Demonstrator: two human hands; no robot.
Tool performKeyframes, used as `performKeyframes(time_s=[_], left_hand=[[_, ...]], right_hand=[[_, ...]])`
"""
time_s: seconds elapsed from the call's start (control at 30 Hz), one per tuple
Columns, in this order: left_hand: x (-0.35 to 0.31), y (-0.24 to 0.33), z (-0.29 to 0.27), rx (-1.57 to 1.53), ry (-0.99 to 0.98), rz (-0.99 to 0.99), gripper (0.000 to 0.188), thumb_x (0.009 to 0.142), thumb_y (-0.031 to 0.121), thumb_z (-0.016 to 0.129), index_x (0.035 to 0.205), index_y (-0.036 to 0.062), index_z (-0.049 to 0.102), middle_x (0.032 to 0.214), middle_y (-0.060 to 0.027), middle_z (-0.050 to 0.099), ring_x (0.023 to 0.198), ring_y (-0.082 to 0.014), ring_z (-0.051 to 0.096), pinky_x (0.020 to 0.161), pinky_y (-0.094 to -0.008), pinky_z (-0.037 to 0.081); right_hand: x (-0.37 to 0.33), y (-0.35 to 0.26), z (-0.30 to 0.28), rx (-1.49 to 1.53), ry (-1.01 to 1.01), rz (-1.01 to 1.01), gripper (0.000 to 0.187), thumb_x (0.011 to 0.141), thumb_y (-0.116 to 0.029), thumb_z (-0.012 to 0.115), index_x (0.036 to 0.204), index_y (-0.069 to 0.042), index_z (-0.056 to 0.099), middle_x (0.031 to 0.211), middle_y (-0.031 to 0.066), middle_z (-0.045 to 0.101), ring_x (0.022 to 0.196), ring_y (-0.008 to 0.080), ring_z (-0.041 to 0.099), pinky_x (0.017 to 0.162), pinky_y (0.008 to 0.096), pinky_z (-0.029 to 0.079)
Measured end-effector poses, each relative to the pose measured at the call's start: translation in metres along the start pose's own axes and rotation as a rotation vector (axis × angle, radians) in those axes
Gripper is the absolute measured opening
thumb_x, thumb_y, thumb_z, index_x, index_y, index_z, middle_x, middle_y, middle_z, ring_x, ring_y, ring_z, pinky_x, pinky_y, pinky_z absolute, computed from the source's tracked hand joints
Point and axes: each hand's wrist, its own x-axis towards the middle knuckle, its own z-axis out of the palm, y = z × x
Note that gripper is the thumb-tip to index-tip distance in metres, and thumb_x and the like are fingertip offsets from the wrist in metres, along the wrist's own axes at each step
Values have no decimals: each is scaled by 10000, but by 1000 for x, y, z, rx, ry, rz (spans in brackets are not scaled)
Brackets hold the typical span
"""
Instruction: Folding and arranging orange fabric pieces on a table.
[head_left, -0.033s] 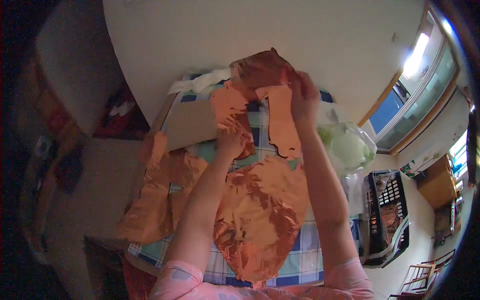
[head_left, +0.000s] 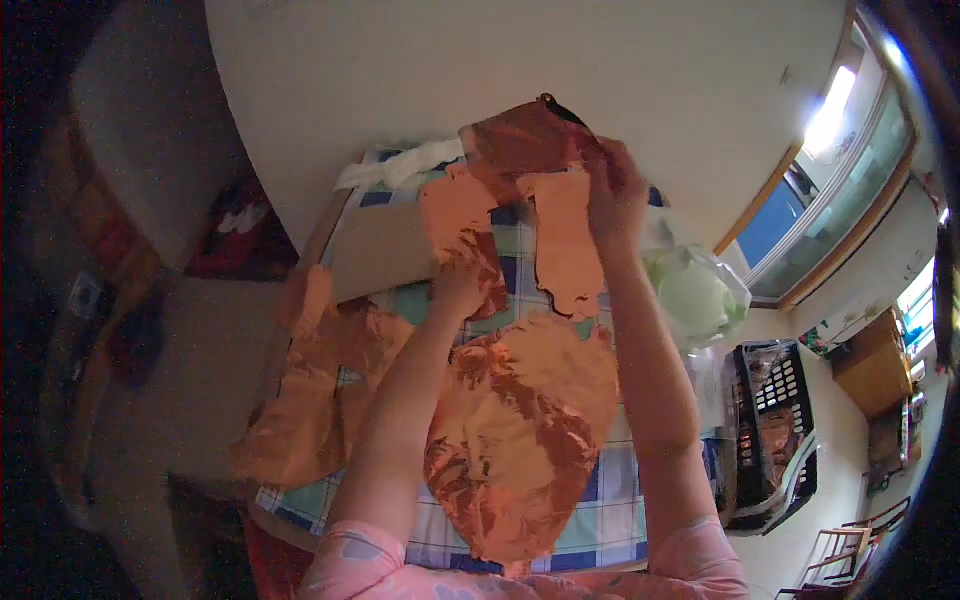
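Observation:
My right hand (head_left: 616, 195), at the far side of the table, is closed on the right edge of a dark reddish, thin foil sheet (head_left: 520, 145). That sheet stands raised against the wall, with a dark upper edge. Nearer and to the left, my left hand (head_left: 460, 288) has its fingers bent over a narrow copper-coloured foil piece (head_left: 458, 205); their tips blend into its reflections. Between the hands lies a second long copper-coloured piece (head_left: 565, 240) with a dark, uneven edge. A large crumpled copper-coloured foil sheet (head_left: 520, 430) is spread between my forearms.
More copper foil (head_left: 300, 420) hangs over the table's left side beside a grey-brown flat panel (head_left: 380, 250). White cloth (head_left: 400, 165) lies at the back. A pale green plastic bag (head_left: 695, 295) is right of my arm, near a black slotted basket (head_left: 775, 440). A checked cloth (head_left: 620, 500) covers the table.
My right hand has shifted slightly to the right with the raised sheet, whose upper right edge now looks darker. My left hand stays nearly in place.

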Motion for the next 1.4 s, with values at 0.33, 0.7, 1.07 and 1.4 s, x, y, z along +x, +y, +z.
performKeyframes(time_s=[0.33, 0.7, 1.07, 1.4], left_hand=[[-76, 83, -273, -1309, 498, 483, 625, 757, 203, 747, 1302, 22, 501, 1200, -103, 586, 1116, -186, 533, 986, -334, 412], [-145, 133, -315, -1158, 496, 264, 230, 791, 164, 732, 947, 3, 679, 817, -54, 678, 713, -87, 584, 656, -256, 475], [-193, 157, -328, -1376, 566, 205, 274, 879, 226, 643, 1044, 9, 673, 876, -52, 695, 821, -66, 583, 751, -260, 474], [-206, 154, -332, -1469, 586, 131, 244, 848, 188, 685, 1009, 5, 693, 889, -32, 696, 808, -70, 590, 737, -244, 475]], right_hand=[[7, -110, -96, -1, -263, -150, 182, 956, -27, 475, 1091, 29, 584, 957, 60, 657, 882, 104, 594, 810, 238, 454], [-9, -146, -142, 74, -136, 5, 95, 880, -88, 644, 885, 7, 647, 771, 16, 643, 726, 57, 563, 660, 218, 464], [-44, -159, -139, 193, -226, 121, 84, 841, -29, 674, 888, 9, 615, 777, -7, 634, 688, 34, 535, 588, 187, 440], [-65, -159, -146, 167, -251, 182, 49, 852, -31, 662, 875, 6, 641, 796, 1, 647, 759, 60, 582, 706, 229, 489]])
